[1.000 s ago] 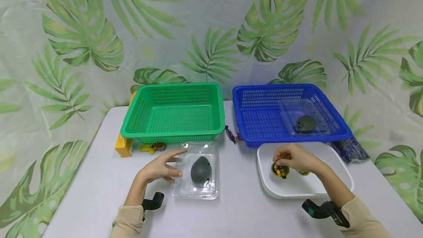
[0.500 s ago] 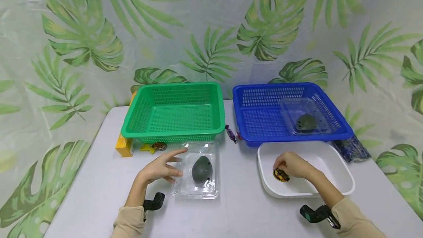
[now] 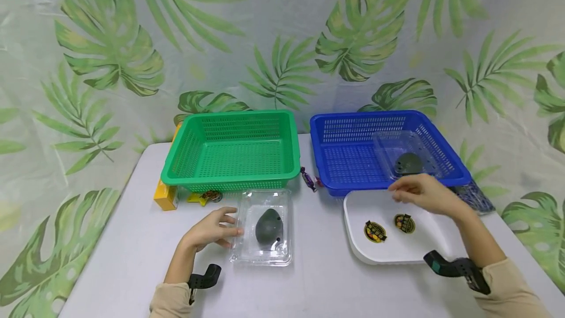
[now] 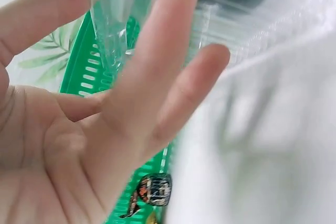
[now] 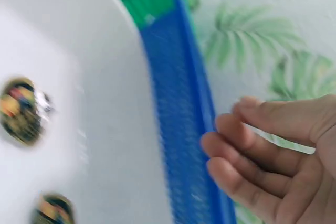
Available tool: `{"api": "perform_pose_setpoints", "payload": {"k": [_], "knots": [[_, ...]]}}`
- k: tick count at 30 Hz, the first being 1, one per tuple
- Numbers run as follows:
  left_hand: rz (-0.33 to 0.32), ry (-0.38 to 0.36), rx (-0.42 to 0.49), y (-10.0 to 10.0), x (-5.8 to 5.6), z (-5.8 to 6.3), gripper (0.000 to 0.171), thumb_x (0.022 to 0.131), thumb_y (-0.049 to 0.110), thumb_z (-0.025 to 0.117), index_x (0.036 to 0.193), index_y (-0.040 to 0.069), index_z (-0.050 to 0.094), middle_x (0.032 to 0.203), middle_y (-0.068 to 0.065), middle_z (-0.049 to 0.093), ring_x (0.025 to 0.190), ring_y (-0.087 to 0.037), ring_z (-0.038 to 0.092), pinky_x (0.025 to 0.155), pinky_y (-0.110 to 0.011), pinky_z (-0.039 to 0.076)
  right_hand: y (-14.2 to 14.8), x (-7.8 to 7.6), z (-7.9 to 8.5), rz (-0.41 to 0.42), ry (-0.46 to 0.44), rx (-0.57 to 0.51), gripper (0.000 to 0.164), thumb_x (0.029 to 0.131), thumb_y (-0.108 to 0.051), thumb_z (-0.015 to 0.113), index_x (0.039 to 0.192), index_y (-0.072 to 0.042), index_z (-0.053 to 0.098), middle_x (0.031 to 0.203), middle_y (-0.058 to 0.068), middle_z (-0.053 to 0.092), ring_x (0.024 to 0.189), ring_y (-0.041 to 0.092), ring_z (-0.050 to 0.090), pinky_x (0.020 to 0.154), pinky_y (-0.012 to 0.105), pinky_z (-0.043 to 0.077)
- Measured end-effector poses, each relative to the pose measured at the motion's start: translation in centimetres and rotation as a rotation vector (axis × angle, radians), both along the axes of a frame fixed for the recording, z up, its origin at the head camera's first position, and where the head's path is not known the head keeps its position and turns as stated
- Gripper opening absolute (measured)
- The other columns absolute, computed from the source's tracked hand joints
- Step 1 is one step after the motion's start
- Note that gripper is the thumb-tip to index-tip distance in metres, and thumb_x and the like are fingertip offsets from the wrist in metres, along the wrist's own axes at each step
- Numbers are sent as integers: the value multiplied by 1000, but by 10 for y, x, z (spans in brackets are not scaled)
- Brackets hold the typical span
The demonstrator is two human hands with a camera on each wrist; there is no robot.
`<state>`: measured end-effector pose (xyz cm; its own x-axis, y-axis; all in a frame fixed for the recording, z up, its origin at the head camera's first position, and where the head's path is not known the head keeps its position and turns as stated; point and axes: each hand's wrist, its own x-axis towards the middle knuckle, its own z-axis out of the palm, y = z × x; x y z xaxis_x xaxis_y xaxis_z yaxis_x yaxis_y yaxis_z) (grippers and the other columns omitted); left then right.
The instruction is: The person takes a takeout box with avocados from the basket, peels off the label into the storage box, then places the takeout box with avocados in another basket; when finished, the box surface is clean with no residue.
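Note:
My left hand (image 3: 213,229) is at the left side of a clear plastic clamshell box (image 3: 284,254), its fingers fairly straight and at the plastic. Inside that box lies a dark green avocado (image 3: 269,227). In the left wrist view the same fingers (image 4: 152,61) overlap the clear plastic. My right hand (image 3: 425,194) is raised over the back of a white tray (image 3: 359,254), close to the blue basket, holding nothing. Two round black-and-yellow labels, a left label (image 3: 375,232) and a right label (image 3: 404,223), lie flat in the tray. The right wrist view shows the fingers (image 5: 252,166) loosely curled.
A green basket (image 3: 229,180) stands at the back left. In the blue basket (image 3: 348,185) is another clear box (image 3: 384,146) with an avocado (image 3: 409,163). Wrapped candies (image 3: 307,179), a yellow box (image 3: 166,196) and a dark packet (image 3: 474,198) lie around the baskets.
My right hand has let go of the left label and risen back and right towards the blue basket, uncovering both labels. The left hand's index finger has drawn back slightly along the box.

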<state>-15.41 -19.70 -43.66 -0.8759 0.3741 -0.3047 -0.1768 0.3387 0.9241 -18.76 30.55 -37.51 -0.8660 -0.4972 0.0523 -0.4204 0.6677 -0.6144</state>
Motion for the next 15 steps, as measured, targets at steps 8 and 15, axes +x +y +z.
{"api": "perform_pose_setpoints", "payload": {"k": [8, 15], "knots": [[-48, -20, 76, -1, 6, 1, 51, 81, 8, 72, 111, -9, 34, 120, -32, 41, 80, -22, 62, 64, -41, 57, 76, -47, 4, -457, 188, 157, 48, 93, -10, 54, 129, 19, 39, 115, 46, 45, 97, 57, 50, 79, 62, 45], [-218, 78, 151, 5, 12, 26, 43, 87, 8, 65, 107, -8, 30, 133, -36, 38, 84, -23, 59, 65, -48, 56, 109, -69, -6, -522, 81, 302, 50, 77, -3, 50, 116, 27, 44, 92, 41, 52, 64, 36, 46, 53, 39, 39]]}}
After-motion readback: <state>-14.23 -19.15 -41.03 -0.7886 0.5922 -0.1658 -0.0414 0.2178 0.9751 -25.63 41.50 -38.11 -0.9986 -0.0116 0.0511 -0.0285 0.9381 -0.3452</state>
